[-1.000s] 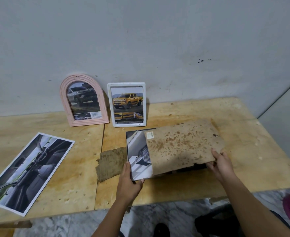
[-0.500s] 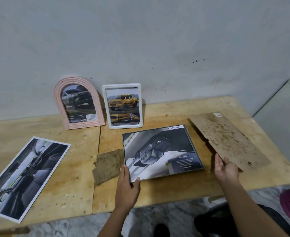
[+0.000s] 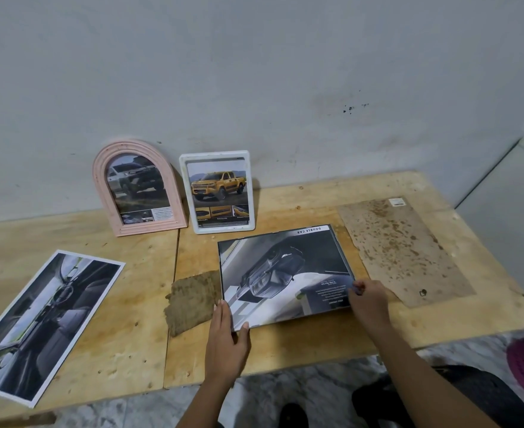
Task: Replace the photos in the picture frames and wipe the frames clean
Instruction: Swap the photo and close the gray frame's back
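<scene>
Left hand (image 3: pixel 226 338) spread, straight fingers bracing near-left corner of car photo (image 3: pixel 282 273) on desk (image 3: pixel 285 350). Right hand (image 3: pixel 370 299) apparently pinches its right edge.

On the wooden table (image 3: pixel 285 353), a pink arched frame (image 3: pixel 137 189) and a white frame (image 3: pixel 219 193) are stood side by side at the far edge. A large loose photo (image 3: pixel 44 322) is laid at the near left. Near the middle, a brown cloth (image 3: pixel 192 301) is laid touching the left edge of a flat black frame (image 3: pixel 282 273). A stained backing board (image 3: pixel 403 251) is laid at the right.
</scene>
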Demonstrator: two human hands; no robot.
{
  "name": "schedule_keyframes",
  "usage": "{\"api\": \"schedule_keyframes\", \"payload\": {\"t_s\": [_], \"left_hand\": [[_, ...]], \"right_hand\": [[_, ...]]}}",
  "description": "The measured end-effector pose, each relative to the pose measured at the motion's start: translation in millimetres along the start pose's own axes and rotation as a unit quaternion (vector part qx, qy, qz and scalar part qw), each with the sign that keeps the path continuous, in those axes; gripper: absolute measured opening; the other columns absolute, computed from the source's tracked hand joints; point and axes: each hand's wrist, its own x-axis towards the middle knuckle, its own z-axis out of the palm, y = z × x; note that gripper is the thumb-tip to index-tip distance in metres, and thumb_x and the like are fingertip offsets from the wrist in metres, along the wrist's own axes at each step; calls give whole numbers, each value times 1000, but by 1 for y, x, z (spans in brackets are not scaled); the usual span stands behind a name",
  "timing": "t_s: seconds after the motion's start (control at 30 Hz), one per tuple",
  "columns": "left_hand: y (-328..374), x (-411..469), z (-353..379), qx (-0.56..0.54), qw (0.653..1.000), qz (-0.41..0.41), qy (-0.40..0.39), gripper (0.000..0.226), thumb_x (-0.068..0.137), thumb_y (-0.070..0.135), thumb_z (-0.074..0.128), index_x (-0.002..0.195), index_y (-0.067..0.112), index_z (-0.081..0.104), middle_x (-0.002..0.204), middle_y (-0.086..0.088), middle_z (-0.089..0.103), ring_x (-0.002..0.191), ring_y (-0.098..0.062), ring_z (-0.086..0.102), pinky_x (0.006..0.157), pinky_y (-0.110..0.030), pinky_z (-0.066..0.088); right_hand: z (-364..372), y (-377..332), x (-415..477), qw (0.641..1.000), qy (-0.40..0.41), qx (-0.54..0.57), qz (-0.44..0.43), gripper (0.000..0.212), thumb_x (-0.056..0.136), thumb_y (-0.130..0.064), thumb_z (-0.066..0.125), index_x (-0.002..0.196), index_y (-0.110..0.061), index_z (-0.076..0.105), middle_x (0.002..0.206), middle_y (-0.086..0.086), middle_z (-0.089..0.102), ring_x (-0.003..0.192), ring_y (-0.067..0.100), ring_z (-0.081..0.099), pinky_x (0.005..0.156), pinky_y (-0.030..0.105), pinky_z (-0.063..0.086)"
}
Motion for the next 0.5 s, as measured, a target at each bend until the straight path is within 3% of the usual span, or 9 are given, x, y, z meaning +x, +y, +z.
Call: {"api": "schedule_keyframes", "payload": {"t_s": [0.1, 0.23, 0.37, 0.5], "left_hand": [[0, 0, 0, 3, 1000, 1, 0, 70, 96, 34, 48, 151, 13, 9, 159, 4, 7, 145, -7, 0, 109, -18, 7], [1, 1, -1, 2, 1000, 5, -3, 71, 96, 34, 49, 151, 13, 9, 159, 3, 7, 145, -9, 1, 111, -19, 7], [0, 2, -3, 6, 1000, 9, -14, 72, 96, 37, 48, 151, 12, 9, 159, 3, 6, 146, -9, 1, 112, -20, 6], [-1, 4, -5, 16, 1000, 0, -25, 72, 96, 37, 47, 151, 13, 7, 159, 2, 5, 146, -11, 1, 114, -22, 8]], "right_hand": [[12, -1, -7, 989, -16, -138, -44, 24, 85, -25, 61, 101, -8, 60, 106, 11, 56, 88, 22, 53, 80, 35, 47], [23, -10, -14, 952, -66, -298, 1, 72, 82, -62, 51, 131, -11, 39, 130, 11, 46, 117, 28, 47, 100, 40, 35], [18, -18, -10, 964, -55, -256, 52, 80, 70, -64, 65, 125, -11, 43, 125, 12, 49, 114, 29, 48, 95, 39, 38], [16, -7, 1, 992, -6, -100, 78, 51, 71, -39, 77, 105, -12, 50, 105, 12, 58, 100, 32, 55, 86, 40, 41]]}}
